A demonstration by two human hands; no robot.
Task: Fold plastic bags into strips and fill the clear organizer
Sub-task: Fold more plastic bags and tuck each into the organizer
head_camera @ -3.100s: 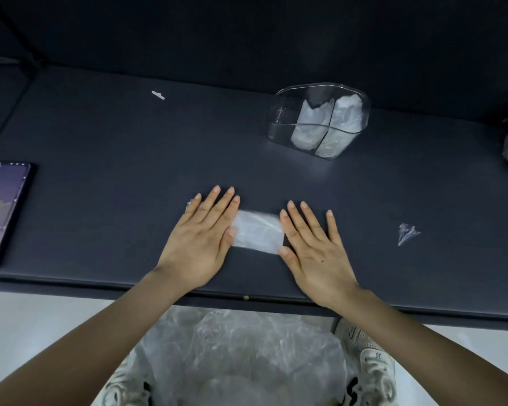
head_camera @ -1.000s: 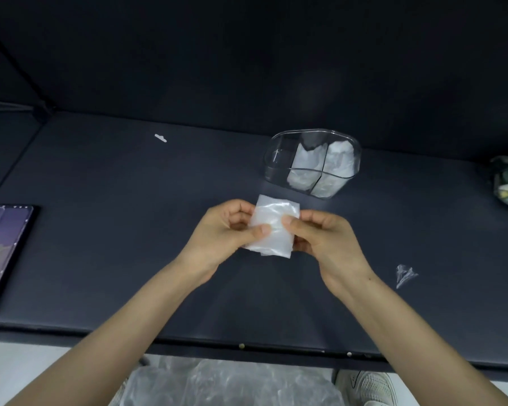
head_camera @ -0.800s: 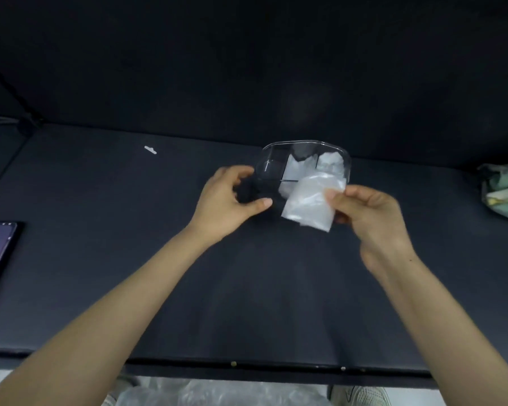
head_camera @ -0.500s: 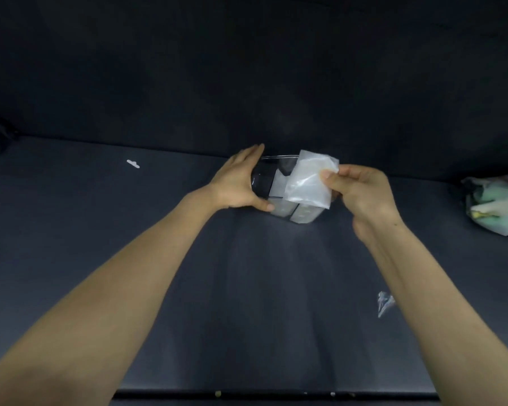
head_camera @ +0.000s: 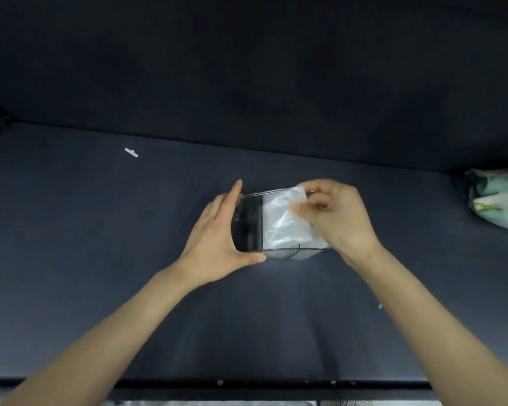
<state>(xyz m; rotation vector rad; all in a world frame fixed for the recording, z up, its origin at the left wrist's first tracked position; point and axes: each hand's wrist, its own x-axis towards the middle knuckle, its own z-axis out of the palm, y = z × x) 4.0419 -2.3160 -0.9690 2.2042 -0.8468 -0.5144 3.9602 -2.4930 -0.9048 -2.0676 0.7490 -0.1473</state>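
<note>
Head cam, 1 view. 2 bare hands, both at 1 clear organizer (head_camera: 248, 227), which sits on the dark table (head_camera: 100, 259) approx. mid-frame.

L hand (head_camera: 217, 244): fingers spread wide round the organizer's left end, thumb along the near bottom edge, fingertips up by the far rim. Touching the plastic wall, bracing it.

R hand (head_camera: 336, 218): thumb + fingers pinched narrow on the top right corner of 1 folded plastic bag (head_camera: 282, 221), white-translucent. Bag is partly down inside the organizer, right of an inner divider; top edge pokes above the rim. The organizer's left compartment looks dark, no contents seen. Count of bags already inside: cannot tell, the held bag and R hand cover that part.

Other items on the table, all well apart from the hands:
- 1 small white scrap (head_camera: 131, 152), far left.
- 1 crumpled bundle, white/green (head_camera: 499, 200), far right edge, cut off by frame.
- 1 tiny pale fleck (head_camera: 380, 305) just beside the R forearm; too small to ID.

Both forearms bare, reaching in from the near table edge.
</note>
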